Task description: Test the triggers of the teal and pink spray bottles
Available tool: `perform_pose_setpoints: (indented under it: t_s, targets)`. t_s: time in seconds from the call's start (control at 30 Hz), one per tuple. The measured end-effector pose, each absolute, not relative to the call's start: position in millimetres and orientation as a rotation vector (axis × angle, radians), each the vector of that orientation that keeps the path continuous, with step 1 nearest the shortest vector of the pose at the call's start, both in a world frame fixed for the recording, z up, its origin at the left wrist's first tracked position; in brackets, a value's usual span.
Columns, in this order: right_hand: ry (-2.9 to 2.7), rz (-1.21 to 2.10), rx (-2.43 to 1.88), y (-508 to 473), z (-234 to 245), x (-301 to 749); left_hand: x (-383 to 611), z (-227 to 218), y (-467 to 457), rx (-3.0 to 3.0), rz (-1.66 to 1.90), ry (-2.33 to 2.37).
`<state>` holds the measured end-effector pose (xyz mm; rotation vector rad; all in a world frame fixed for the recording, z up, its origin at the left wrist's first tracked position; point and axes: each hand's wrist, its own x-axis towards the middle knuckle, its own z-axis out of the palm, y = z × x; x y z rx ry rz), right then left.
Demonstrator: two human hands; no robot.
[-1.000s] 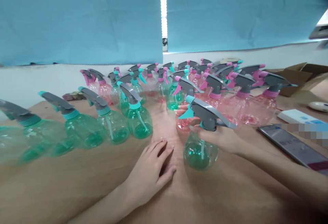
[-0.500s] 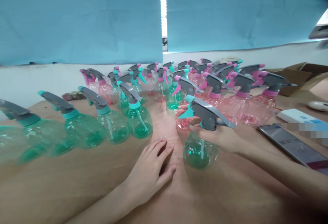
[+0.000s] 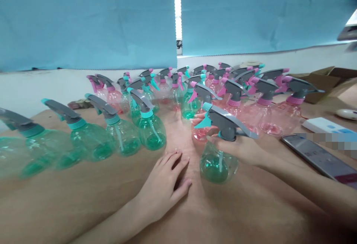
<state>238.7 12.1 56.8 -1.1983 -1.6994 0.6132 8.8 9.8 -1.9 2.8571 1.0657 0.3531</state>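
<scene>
My right hand [image 3: 237, 147] is wrapped around the neck of a green spray bottle [image 3: 216, 166], from behind and the right. The bottle is upright, with a grey and turquoise trigger head facing left; part of its neck is hidden by my thumb. My left hand [image 3: 164, 180] lies palm down on the table [image 3: 92, 206], fingers stretched out and holding nothing. Just beyond its fingertips stands another green spray bottle [image 3: 152, 134], first in a row running off to the left. A pink spray bottle [image 3: 199, 132] shows partly behind my right fingers.
Several pink spray bottles [image 3: 269, 121] stand close together at the right, and more pink and green ones fill the back. A phone [image 3: 318, 158], a white box [image 3: 323, 125], a computer mouse [image 3: 346, 114] and an open cardboard box [image 3: 320, 80] are at the far right. Blue blinds [image 3: 89, 21] hang behind.
</scene>
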Motion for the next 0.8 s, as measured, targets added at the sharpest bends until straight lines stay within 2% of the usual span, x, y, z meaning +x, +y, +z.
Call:
perform_pose_setpoints:
  t_s: [0.43, 0.8]
  targets:
    - [-1.733, 0.698, -1.085, 13.0, 56.9, 239.1, 7.9, -3.1, 9.9, 2.863, 0.335, 1.067]
    - [-1.735, 0.653, -1.177, 10.9, 56.2, 241.3, 9.2, -2.0, 10.1, 2.853, 0.351, 1.06]
